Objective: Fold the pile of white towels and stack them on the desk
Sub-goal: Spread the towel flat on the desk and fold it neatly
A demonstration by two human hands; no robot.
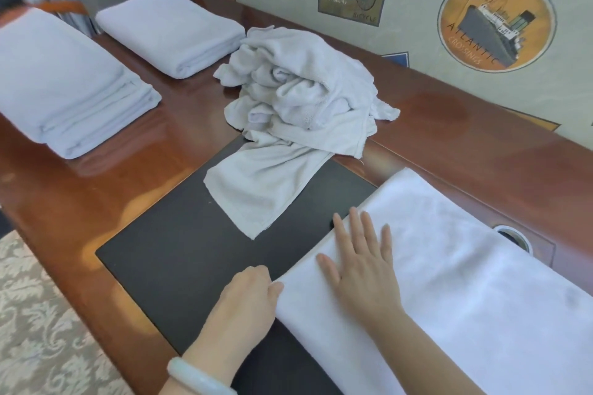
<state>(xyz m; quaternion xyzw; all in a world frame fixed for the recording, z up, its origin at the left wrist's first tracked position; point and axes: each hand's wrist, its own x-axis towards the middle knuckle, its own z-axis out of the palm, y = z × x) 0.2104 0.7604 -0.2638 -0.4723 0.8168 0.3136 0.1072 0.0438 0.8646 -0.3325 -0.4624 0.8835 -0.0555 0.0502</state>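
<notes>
We are midway through folding one white towel [465, 282], lying as a long strip on the right of the bench [112, 189]. Our right hand [359, 260] is pressing it flat with fingers spread straight, while our left hand [247, 295] is curling its fingers round the strip's end edge. Next, we judge, that end is needing to be lifted over along the strip with edges matched, while the crumpled pile [298, 90] is waiting behind.
</notes>
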